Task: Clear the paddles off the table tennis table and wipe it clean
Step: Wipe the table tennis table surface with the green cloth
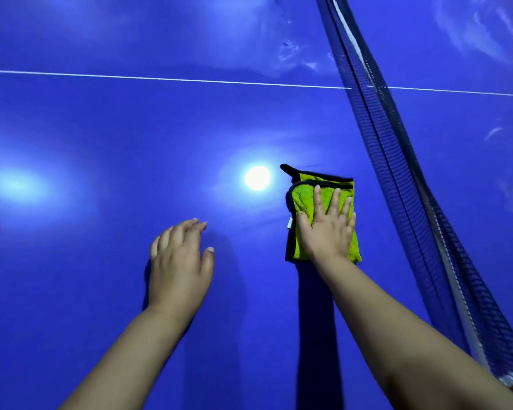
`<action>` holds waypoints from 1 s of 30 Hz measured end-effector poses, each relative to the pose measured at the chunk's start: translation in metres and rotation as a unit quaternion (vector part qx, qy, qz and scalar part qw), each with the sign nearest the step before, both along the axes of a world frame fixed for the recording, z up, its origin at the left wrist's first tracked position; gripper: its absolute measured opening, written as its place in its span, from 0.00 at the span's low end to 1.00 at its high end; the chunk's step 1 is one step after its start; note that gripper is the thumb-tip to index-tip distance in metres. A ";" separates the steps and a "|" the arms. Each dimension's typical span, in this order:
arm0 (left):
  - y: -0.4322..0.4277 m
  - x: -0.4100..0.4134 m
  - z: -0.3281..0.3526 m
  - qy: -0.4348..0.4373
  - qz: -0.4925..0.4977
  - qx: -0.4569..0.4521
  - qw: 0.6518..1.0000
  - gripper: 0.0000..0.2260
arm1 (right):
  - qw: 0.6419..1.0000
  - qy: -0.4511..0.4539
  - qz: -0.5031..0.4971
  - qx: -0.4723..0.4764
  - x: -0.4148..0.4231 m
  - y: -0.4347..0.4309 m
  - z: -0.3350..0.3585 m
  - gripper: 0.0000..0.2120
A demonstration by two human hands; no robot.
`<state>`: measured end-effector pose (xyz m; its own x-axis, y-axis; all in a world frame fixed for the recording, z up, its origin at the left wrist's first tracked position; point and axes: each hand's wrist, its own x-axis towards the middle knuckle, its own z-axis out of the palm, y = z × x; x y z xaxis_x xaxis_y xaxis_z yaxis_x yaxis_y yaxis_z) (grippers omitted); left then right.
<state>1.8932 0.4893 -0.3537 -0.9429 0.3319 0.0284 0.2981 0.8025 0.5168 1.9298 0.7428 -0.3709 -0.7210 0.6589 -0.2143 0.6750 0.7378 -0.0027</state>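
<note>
The right hand (328, 229) presses spread fingers on a folded green microfibre cloth (304, 196) beside the net (397, 173); left hand (179, 267) hovers, fingers relaxed together, over the blue table (101, 128)

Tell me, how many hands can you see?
2. The left hand is over the bare blue table; the right hand presses flat on the green cloth beside the net.

Your right hand (328, 229) lay flat on the cloth (304, 199), which lay on the counter (101, 128) just left of the net (397, 173). Your left hand (178, 267) was further left, nearer you. The line (160, 79) crossed behind both.
</note>
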 end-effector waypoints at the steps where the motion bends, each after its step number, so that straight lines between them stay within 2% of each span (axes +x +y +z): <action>1: -0.017 -0.001 -0.001 -0.001 0.005 -0.002 1.000 0.20 | 1.000 0.001 0.011 -0.002 -0.007 -0.020 -0.001 0.33; 9: -0.143 0.000 -0.001 -0.015 0.075 -0.011 0.997 0.16 | 0.989 -0.003 0.148 -0.031 -0.060 -0.181 -0.001 0.33; 17: -0.207 0.017 0.004 -0.029 0.142 -0.044 0.988 0.17 | 0.945 -0.001 0.325 -0.041 -0.050 -0.289 -0.008 0.33; 21: -0.199 0.034 0.007 -0.027 0.139 -0.058 0.988 0.18 | 0.919 0.026 0.388 -0.062 -0.013 -0.297 -0.013 0.35; 25: -0.170 0.050 0.009 -0.026 0.129 -0.057 0.990 0.18 | 0.889 0.052 0.447 -0.081 0.026 -0.264 -0.017 0.33; 27: -0.149 0.059 0.010 -0.031 0.120 -0.056 0.991 0.18 | 0.889 0.062 0.446 -0.081 0.040 -0.236 -0.017 0.33; 30: -0.112 0.072 0.010 -0.028 0.093 -0.053 0.994 0.17 | 0.909 0.063 0.406 -0.074 0.053 -0.190 -0.016 0.33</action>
